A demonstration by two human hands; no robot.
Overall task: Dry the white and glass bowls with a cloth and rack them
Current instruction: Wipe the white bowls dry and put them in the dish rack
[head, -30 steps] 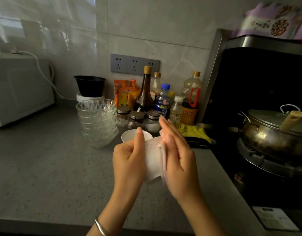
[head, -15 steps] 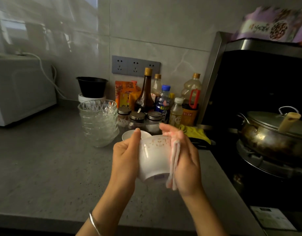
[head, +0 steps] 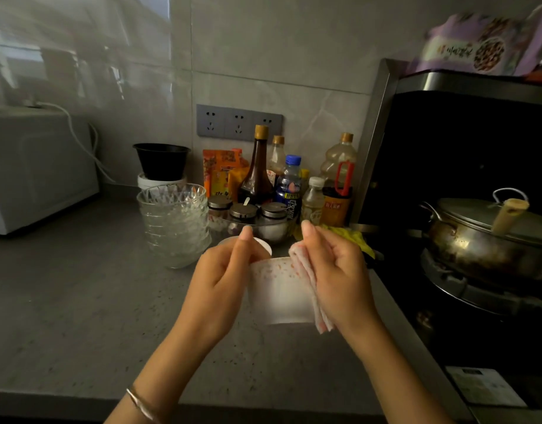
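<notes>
Cloth (head: pixel 308 281) partly hides white bowl (head: pixel 279 298).

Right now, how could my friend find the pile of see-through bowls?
Start at the white appliance on the left of the grey counter and look right. The stack of glass bowls stands in front of a black bowl, left of the steel-lidded jars. Only it is clear, with a cut pattern.
</notes>
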